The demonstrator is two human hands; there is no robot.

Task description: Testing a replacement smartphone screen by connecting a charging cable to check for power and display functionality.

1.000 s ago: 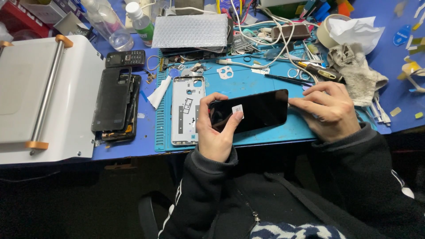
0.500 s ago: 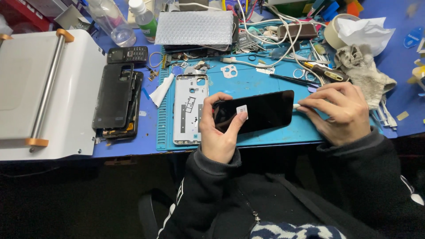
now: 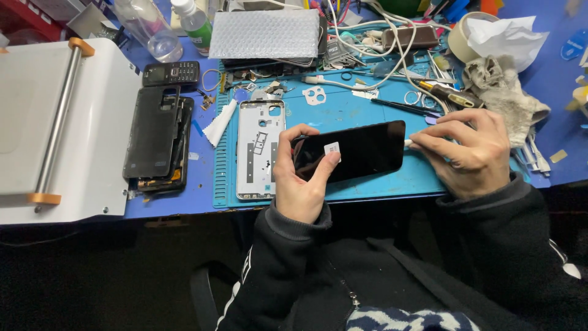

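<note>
Glossy black phone screen (image 3: 361, 150), small white sticker

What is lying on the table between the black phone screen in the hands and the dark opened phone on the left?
In the head view, a silver phone frame lies flat on the blue mat, between the screen and the opened phone.
</note>
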